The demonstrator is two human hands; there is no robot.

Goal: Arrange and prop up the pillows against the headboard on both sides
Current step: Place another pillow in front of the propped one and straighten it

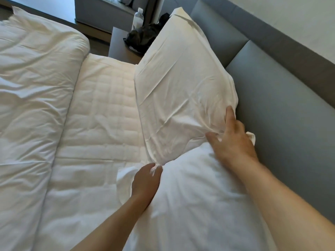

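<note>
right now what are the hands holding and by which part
Both hold the far pillow by its near end: right hand pinches the corner by the headboard, left hand the lower corner.

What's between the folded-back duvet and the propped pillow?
Head view: bare quilted mattress pad, nothing on it, between the duvet and the pillow.

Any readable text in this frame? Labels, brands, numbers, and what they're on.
None can be read.
Water bottle on the bedside table: it has a pale label, but any print is too small and blurred to read.
Black bag beside it: no print visible.
Pillows, duvet and headboard: plain, no tags or marks showing.
</note>
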